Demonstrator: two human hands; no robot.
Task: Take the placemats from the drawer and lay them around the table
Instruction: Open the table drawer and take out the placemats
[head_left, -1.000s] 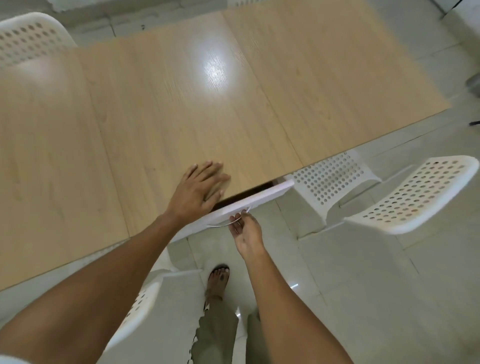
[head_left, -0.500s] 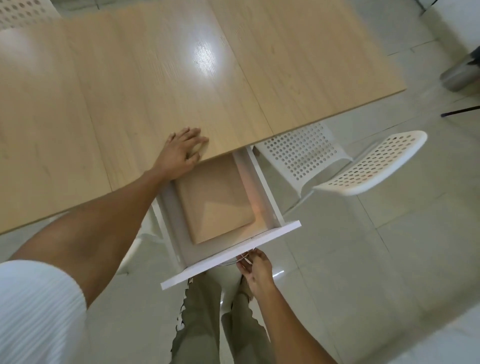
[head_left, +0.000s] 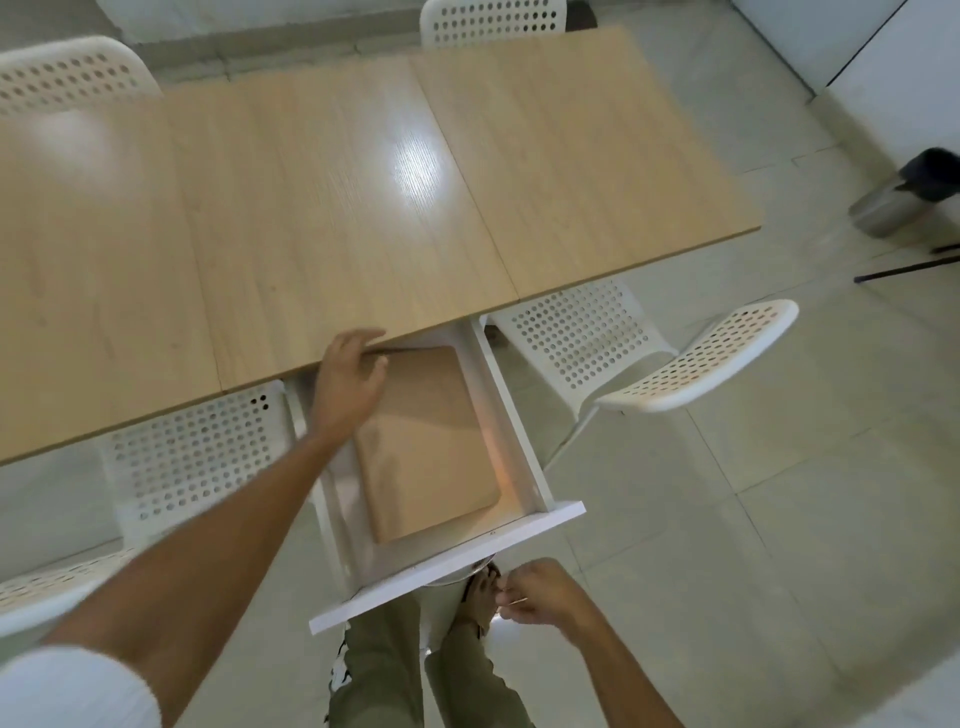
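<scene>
- The left hand (head_left: 347, 383) hangs over the far left corner of the open drawer (head_left: 511, 452), fingers loosely spread and reaching to the table edge; it looks to be touching or just above the stack, and I cannot tell which; it holds nothing.
- The placemats (head_left: 431, 447), a tan stack with rounded corners, lie flat inside the drawer, filling most of its floor; none is on the table yet, so the task is at its start.
- To do this step well, I judge, the left hand should slide its fingers under the far edge of the stack and lift it level; the drawer walls sit close to the stack on the right, so tilting it up from the far end would clear them more easily than dragging sideways; the mats may slip off one another if gripped by one corner only.
- The right hand (head_left: 540, 592) is below the white drawer front (head_left: 447, 564), fingers curled near the handle; whether it is pinching the handle I cannot tell; it should steady the drawer during the lift.
- The table (head_left: 337, 208) is pale wood in joined panels with a bright glare patch.
- White perforated chairs (head_left: 639, 353) stand around it; the floor (head_left: 753, 519) is pale tile; a bin (head_left: 904, 197) stands at the far right.
</scene>
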